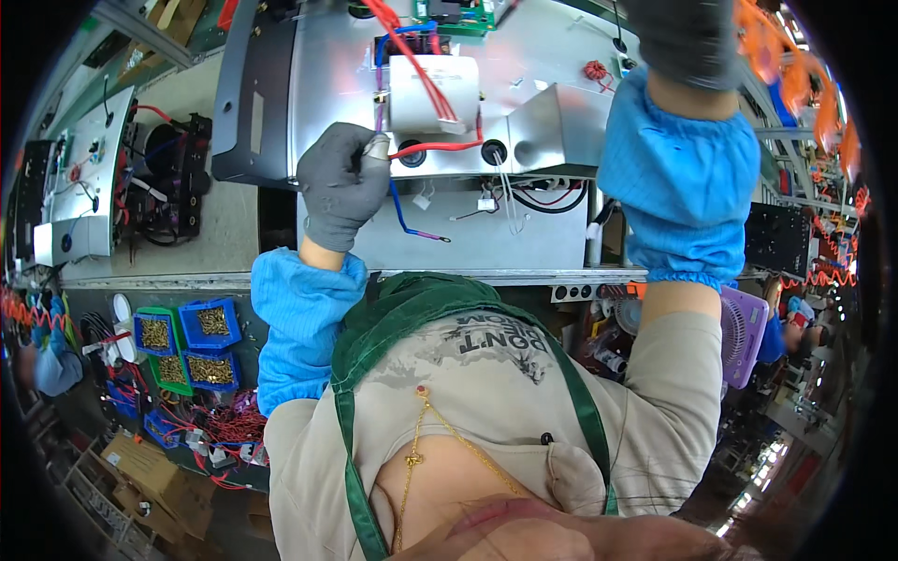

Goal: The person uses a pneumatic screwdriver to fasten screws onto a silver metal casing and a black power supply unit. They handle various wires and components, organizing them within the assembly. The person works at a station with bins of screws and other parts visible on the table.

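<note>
My left hand (341, 182), in a grey glove with a blue sleeve at the wrist, is closed at the front edge of a metal chassis (327, 75). Thumb and finger pinch the end of a thick red wire (435, 147), which runs right along the chassis front. A blue wire (400, 210) with a bare metal tip hangs below that hand. My right hand (687, 42), also gloved, is raised at the upper right; its fingers are out of sight. Between the hands, a white cylindrical part (430, 92) sits on the chassis, with several red wires (421, 75) lying across it.
A second chassis (84, 178) stands at the left. Blue and green bins (210, 323) of brass-coloured fasteners sit at lower left, near bundled red wires (229, 421). A green circuit board (458, 14) is at the top. A purple fan (744, 337) stands right; orange coiled hoses (809, 84) hang beyond.
</note>
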Demonstrator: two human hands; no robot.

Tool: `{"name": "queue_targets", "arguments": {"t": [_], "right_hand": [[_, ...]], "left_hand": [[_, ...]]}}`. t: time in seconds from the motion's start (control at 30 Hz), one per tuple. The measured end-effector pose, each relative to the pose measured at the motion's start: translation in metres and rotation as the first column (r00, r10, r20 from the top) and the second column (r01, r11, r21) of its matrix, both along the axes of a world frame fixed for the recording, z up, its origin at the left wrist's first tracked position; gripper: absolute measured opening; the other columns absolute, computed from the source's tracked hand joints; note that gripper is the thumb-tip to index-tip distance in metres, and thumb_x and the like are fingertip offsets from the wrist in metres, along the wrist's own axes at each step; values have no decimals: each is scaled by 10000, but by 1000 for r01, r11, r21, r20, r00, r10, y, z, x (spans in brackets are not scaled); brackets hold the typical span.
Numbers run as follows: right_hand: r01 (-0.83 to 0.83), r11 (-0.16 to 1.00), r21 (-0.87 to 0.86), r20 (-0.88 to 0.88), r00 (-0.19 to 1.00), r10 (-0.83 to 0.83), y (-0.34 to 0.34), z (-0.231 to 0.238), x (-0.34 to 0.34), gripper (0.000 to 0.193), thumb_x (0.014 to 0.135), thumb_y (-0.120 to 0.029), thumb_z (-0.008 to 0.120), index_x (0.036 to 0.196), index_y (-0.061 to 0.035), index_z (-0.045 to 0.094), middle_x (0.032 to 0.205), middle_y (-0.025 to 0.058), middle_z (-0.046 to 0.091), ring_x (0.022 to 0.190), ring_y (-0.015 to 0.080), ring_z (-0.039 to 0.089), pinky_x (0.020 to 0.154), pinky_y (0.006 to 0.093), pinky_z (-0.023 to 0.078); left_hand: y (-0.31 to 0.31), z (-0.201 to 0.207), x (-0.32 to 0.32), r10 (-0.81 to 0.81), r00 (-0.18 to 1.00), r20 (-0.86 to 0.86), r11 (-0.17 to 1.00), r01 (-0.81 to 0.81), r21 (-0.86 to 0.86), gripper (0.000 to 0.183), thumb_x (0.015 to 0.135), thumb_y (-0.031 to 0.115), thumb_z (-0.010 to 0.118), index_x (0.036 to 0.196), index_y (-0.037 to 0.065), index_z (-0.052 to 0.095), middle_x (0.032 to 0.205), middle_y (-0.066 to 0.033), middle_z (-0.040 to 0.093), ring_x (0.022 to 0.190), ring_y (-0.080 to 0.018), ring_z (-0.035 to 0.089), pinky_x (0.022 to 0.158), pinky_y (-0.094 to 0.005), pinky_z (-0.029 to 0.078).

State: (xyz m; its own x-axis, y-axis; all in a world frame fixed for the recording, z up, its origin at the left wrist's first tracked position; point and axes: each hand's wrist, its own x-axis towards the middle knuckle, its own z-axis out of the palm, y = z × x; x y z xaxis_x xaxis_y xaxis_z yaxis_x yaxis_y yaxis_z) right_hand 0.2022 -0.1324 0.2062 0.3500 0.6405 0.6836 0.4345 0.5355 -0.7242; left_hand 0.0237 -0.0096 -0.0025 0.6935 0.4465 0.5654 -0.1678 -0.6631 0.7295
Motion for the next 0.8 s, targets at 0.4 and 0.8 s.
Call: {"name": "queue_targets", "arguments": {"t": [0.4,0.8], "right_hand": [[165,975,-149,-371,904,-210,-18,-63,35,251,667,-34,727,863,-45,570,677,7,565,511,98,525,445,246,420],[217,971,-99,-357,903,-238,-11,-88,74,210,653,-49,717,825,-64,598,731,-36,567,647,72,522,570,247,446]], "left_hand": [[-14,83,14,140,946,294,967,-194,164,268,818,94,587,1075,20,575,1045,-124,578,914,-222,574,819,-317,464],[91,140,218,528,251,-812,699,416,582,459,649,284,703,1068,105,645,943,-163,672,864,-276,657,724,-402,515]]}}
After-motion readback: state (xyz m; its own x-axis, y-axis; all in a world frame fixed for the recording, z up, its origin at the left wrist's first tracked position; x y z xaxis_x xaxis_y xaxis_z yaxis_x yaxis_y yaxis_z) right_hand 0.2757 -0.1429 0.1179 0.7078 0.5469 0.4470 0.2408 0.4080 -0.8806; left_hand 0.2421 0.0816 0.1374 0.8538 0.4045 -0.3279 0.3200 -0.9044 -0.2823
